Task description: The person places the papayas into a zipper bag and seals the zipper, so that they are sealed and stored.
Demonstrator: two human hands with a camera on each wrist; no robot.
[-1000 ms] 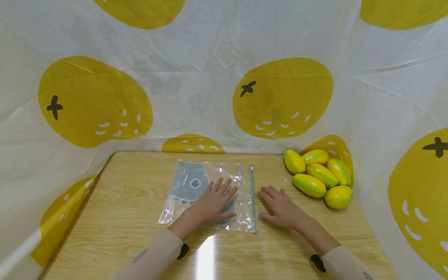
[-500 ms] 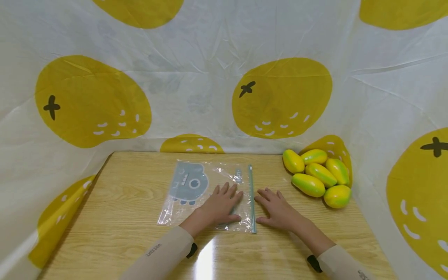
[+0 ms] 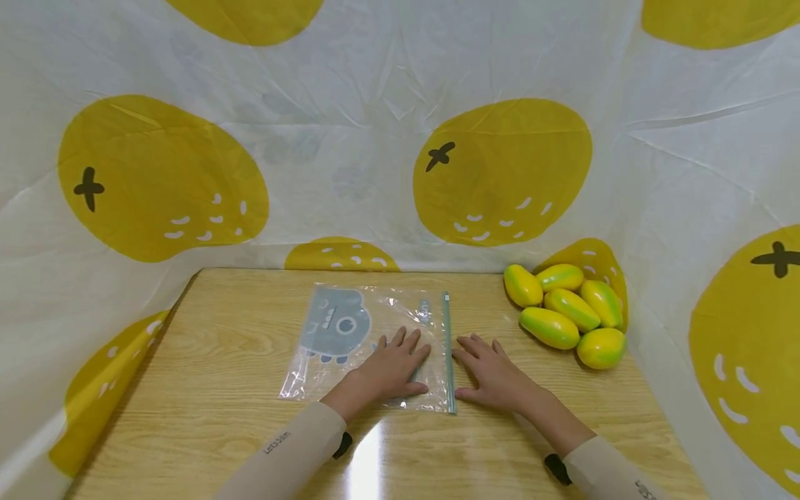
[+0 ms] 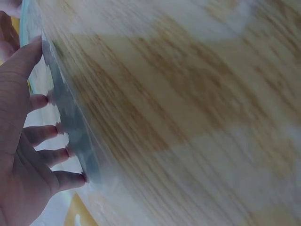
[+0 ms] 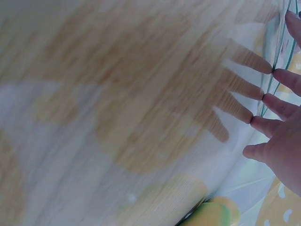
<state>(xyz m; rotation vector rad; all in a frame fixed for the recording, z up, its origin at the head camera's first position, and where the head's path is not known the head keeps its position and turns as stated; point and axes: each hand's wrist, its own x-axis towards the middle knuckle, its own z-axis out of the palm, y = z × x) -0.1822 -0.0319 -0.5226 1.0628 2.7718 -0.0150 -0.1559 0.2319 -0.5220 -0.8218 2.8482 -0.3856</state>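
Observation:
A clear zip bag (image 3: 387, 305) printed with a blue-grey cartoon monster lies flat on the table, its green slider strip (image 3: 447, 326) along the right side. My left hand (image 3: 390, 368) rests on the right half of the bag, fingers spread, covering part of the print. In the left wrist view the fingertips (image 4: 70, 150) touch the plastic. My right hand (image 3: 490, 371) is just right of the strip, fingers spread with tips toward it. The right wrist view shows those fingertips (image 5: 267, 96) touching the tabletop near the strip. Neither hand grips anything.
Several yellow-green mangoes (image 3: 571, 309) are clustered at the back right of the wooden table (image 3: 237, 333). White cloth (image 3: 350, 160) with yellow fruit prints hangs behind the table and along both sides. A bright reflection lies on the wood near the front.
My left hand has slid right and slightly toward me across the bag. My right hand has shifted a little left, closer to the strip. The bag and mangoes stay in place.

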